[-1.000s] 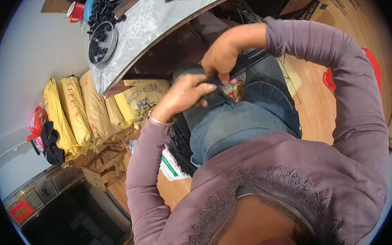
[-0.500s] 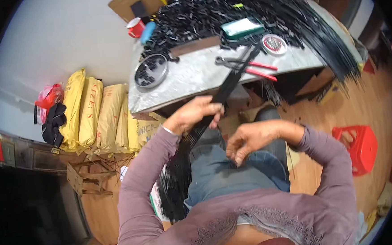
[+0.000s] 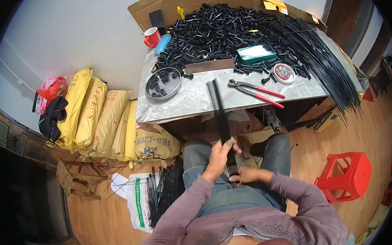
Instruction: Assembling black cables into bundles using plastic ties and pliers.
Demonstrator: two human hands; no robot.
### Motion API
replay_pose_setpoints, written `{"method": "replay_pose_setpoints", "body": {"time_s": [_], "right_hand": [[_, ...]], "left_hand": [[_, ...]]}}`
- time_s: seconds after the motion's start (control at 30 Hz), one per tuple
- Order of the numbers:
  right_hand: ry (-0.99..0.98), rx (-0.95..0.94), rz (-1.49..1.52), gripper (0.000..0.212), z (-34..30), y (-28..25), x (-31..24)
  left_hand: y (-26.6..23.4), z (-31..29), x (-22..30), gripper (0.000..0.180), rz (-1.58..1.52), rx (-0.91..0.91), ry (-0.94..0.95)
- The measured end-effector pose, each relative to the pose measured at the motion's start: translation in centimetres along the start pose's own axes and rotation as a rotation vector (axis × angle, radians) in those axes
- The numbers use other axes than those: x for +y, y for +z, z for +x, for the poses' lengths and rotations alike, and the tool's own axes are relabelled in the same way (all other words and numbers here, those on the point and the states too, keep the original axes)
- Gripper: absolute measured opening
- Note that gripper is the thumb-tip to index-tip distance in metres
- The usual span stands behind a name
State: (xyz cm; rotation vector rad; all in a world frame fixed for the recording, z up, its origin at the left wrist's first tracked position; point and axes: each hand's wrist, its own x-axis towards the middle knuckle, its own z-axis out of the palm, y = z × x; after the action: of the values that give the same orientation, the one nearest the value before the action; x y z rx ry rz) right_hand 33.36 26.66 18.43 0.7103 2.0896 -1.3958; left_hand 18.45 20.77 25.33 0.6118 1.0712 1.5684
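My left hand (image 3: pixel 218 159) is closed round the middle of a bundle of thin black rods (image 3: pixel 223 123), held upright over my lap. The bundle's far end, smeared by motion, reaches over the front edge of the table (image 3: pixel 194 95). At the near end of the bundle my right hand (image 3: pixel 247 175) is closed on the rod ends; some of its fingers are hidden. Just beyond the bundle, red-handled pliers (image 3: pixel 259 93) lie on the table. To the left stands a round dish (image 3: pixel 164 96) with small black pieces in it.
Black cylindrical parts (image 3: pixel 217 27) are heaped on the table, around a green box (image 3: pixel 257 54) and a round tin (image 3: pixel 284 73). Long black rods (image 3: pixel 337 75) overhang its right edge. More rods (image 3: pixel 166 187) lie left of my legs. A red stool (image 3: pixel 345 176) stands right; yellow sacks (image 3: pixel 92 113) stand left.
The bundle has swung from a slant to nearly upright and come down toward my lap. The right hand, apart from it before, now grips its near end. The view has shifted.
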Motion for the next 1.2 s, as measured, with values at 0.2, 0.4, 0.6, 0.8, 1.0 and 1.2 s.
{"method": "replay_pose_setpoints", "body": {"time_s": [0.2, 0.4, 0.6, 0.8, 1.0, 1.2], "right_hand": [[-0.159, 0.006, -0.045, 0.057, 0.2, 3.0, 1.2], [-0.394, -0.133, -0.086, 0.054, 3.6, 6.1, 7.0], [-0.325, -0.181, -0.010, 0.063, 1.6, 5.3, 7.2], [-0.636, 0.206, 0.458, 0.039, -10.9, -15.8, -6.5], [-1.276, 0.301, 0.425, 0.081, -15.3, -18.9, -14.5], [-1.299, 0.401, 0.930, 0.056, -22.4, -11.2, -14.1]], "left_hand": [[-0.4, -5.1, 1.8, 0.029, 0.051, -0.024, 0.104], [0.8, -4.6, 1.9, 0.032, 0.029, -0.138, 0.085], [4.4, -0.5, 5.4, 0.027, 0.049, -0.156, 0.066], [7.1, -0.6, 5.5, 0.031, 0.148, -0.203, 0.048], [8.2, 0.6, 4.7, 0.055, -0.125, -0.237, 0.001], [7.9, -0.1, 3.4, 0.031, -0.053, -0.180, 0.004]]}}
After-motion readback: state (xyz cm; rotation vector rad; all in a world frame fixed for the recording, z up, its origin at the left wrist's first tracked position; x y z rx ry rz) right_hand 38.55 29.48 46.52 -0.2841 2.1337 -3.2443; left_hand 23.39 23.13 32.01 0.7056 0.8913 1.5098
